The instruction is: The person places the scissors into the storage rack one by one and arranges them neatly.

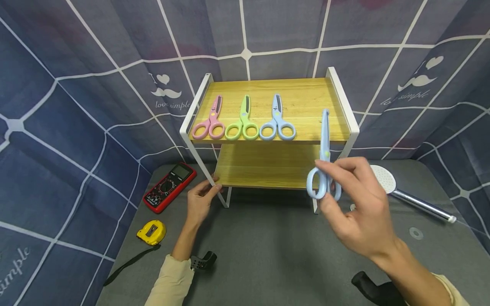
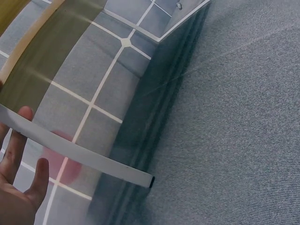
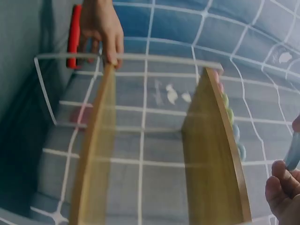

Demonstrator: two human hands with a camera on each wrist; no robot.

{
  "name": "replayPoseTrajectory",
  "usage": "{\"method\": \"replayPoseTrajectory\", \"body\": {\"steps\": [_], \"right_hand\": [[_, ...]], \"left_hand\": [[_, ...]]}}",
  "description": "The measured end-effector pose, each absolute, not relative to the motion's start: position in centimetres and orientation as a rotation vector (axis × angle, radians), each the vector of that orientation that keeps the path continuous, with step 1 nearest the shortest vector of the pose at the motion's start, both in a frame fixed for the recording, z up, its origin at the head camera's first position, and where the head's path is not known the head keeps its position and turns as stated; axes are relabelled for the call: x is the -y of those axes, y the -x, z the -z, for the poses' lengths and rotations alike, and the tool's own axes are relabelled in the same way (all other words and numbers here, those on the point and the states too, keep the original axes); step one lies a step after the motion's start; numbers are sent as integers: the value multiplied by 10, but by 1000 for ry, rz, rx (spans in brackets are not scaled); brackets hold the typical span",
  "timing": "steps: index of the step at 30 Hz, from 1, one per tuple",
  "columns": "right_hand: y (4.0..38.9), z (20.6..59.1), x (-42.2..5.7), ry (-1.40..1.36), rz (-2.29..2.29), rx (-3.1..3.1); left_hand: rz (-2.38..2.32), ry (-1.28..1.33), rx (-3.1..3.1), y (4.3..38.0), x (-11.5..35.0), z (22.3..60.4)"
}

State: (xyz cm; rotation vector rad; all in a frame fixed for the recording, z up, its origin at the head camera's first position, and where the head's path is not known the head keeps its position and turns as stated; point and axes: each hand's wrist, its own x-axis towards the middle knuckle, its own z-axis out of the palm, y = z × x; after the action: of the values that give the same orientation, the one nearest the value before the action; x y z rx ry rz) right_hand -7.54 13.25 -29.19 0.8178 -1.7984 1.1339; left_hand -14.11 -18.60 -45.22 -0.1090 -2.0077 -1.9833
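Note:
My right hand (image 1: 360, 208) pinches a pair of light blue scissors (image 1: 325, 138) by the handle loops, blades pointing up, in front of the right part of the two-tier shelf rack (image 1: 264, 165). In the right wrist view, only part of those scissors (image 3: 294, 152) shows at the right edge. On the upper board lie pink scissors (image 1: 212, 121), green scissors (image 1: 243, 121) and another blue pair (image 1: 277, 121), side by side with loops toward the front. My left hand (image 1: 200, 202) grips the rack's white left leg (image 2: 79, 152) beside the lower board.
Left of the rack lie a red multimeter (image 1: 168, 187) and a yellow tape measure (image 1: 152, 232) with a black strap. A shower head (image 1: 383, 178) with a chrome handle lies at the right, near a small clear disc (image 1: 416, 233). Blue checked curtain (image 1: 283, 25) hangs behind.

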Motion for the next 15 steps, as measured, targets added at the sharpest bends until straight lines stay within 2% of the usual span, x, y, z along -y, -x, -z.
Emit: {"method": "replayPoseTrajectory", "body": {"steps": [4, 15], "right_hand": [[86, 286, -144, -719, -1092, 1861], [105, 286, -148, -541, -951, 1965]], "left_hand": [[1988, 120, 1961, 148, 189, 467], [1966, 90, 1988, 147, 189, 469]]}}
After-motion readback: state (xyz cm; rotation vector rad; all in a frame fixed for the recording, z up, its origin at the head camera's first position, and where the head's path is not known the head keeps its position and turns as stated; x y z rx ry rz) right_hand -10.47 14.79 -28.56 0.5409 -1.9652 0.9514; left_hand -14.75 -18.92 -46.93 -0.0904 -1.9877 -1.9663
